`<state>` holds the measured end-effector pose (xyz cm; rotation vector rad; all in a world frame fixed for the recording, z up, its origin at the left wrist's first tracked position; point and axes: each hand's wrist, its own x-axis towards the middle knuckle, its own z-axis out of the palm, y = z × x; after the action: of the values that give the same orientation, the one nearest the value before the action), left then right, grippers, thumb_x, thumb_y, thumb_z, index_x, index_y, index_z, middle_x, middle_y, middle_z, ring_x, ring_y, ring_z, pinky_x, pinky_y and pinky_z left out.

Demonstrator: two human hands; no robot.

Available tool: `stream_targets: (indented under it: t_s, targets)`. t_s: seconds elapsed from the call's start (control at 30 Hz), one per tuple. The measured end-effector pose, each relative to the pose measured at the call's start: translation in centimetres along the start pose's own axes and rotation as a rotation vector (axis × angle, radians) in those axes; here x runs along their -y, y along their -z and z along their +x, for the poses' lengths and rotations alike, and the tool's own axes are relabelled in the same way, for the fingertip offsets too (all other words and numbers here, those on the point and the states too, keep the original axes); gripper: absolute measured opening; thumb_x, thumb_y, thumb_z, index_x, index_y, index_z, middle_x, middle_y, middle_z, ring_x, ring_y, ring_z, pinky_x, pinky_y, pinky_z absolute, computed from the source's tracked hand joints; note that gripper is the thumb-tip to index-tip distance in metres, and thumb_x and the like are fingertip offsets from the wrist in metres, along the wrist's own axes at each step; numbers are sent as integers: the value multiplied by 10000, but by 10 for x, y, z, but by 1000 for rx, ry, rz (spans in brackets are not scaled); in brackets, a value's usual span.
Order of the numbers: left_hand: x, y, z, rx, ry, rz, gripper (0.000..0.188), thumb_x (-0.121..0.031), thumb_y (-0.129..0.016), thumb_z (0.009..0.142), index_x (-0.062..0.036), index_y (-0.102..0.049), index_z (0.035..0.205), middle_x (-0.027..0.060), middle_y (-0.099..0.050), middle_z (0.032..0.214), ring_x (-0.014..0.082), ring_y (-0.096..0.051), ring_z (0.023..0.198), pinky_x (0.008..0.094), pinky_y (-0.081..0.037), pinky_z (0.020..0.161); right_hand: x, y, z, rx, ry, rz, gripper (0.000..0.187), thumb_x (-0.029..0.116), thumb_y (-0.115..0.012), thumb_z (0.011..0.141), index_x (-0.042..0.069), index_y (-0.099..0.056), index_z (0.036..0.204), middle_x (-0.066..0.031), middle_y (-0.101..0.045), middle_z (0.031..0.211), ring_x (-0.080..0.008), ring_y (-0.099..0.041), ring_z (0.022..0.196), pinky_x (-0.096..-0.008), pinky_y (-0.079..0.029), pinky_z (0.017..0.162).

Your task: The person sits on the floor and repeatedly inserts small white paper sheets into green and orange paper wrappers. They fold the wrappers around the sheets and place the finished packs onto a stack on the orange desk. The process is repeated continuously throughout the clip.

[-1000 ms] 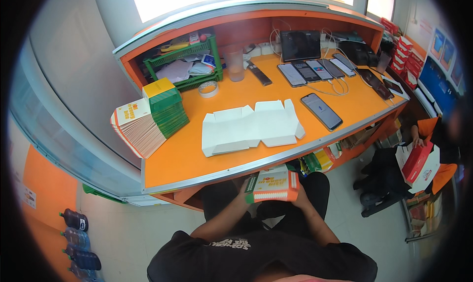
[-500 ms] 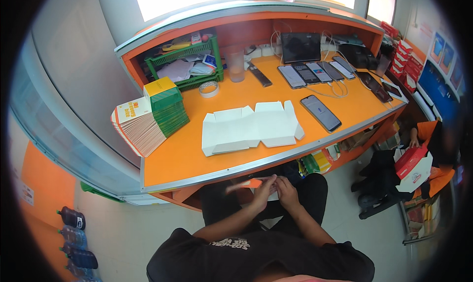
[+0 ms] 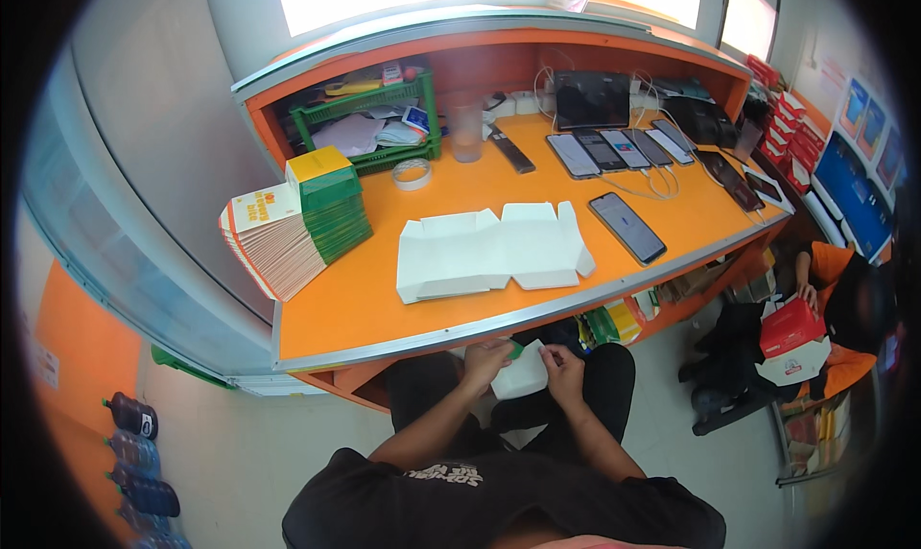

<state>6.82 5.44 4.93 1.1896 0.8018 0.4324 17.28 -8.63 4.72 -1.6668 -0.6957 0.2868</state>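
Over my lap, below the table's front edge, a small folding carton (image 3: 519,380) shows its white inside and a bit of green at the top. My left hand (image 3: 485,367) is closed on its left side, partly hiding it. On the other side, my right hand (image 3: 564,373) pinches the carton's upper right corner between thumb and fingers. Flat on the table in front of me lies an unfolded white carton blank (image 3: 494,252), its flaps slightly raised. To its left stands a thick stack of flattened green, yellow and white cartons (image 3: 297,225).
The orange table (image 3: 355,324) carries a tape roll (image 3: 412,174), a plastic cup (image 3: 465,135), a remote control (image 3: 511,150), a phone (image 3: 626,227) and several phones on cables. A green crate (image 3: 365,127) stands behind. At right, another person handles a red carton (image 3: 792,327).
The carton has turned from nearly edge-on, with orange showing, to its white inside. My hands have moved apart to its two sides. The other person's red carton has tilted.
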Motion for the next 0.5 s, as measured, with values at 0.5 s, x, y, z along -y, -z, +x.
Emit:
stream_targets:
  t_s: [0.5]
  targets:
    - [34,-7,-14,212,-133,-153,337,-193,-652,946,36,-649,1193,70,-682,1094,117,-638,919,238,-528,838,38,2,-8,3,124,-67,121,83,-715,836,-2,-708,922,-139,-687,1095,-229,-662,977,-302,-503,828]
